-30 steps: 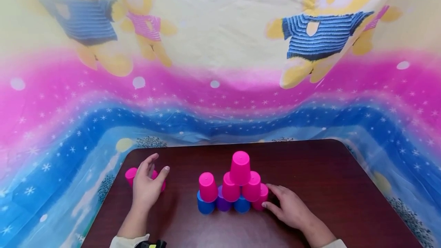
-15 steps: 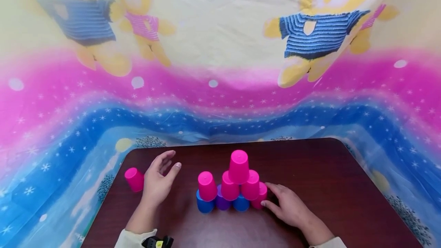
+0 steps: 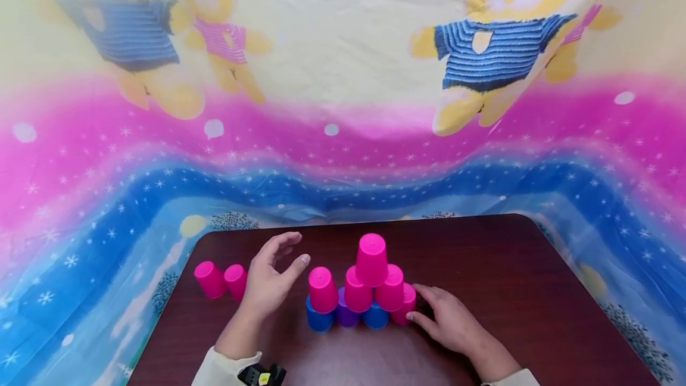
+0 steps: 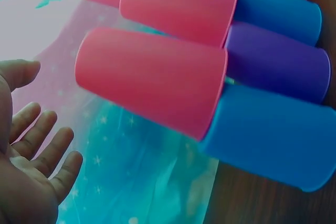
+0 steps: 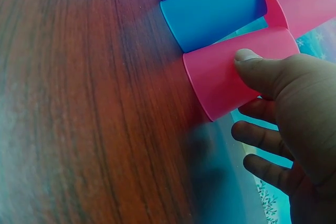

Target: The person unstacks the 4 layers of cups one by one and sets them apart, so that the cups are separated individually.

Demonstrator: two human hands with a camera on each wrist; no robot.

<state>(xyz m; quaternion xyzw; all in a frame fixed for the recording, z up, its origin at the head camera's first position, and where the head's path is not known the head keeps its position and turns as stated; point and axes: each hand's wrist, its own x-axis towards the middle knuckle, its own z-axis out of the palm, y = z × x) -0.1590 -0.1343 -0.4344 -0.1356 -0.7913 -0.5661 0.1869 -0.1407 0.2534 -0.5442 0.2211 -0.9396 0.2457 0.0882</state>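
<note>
Left hand free beside an upside-down cup stack, right hand at its end.
On the tabletop, the right hand's thumb and fingers pinch the end pink cup of the bottom row, probably to stop it sliding under the cups above. The left hand's fingers are spread, holding nothing, between the stack and two separate pink cups. Standing mouth-down gives the upper cups flat bases to rest on.
</note>
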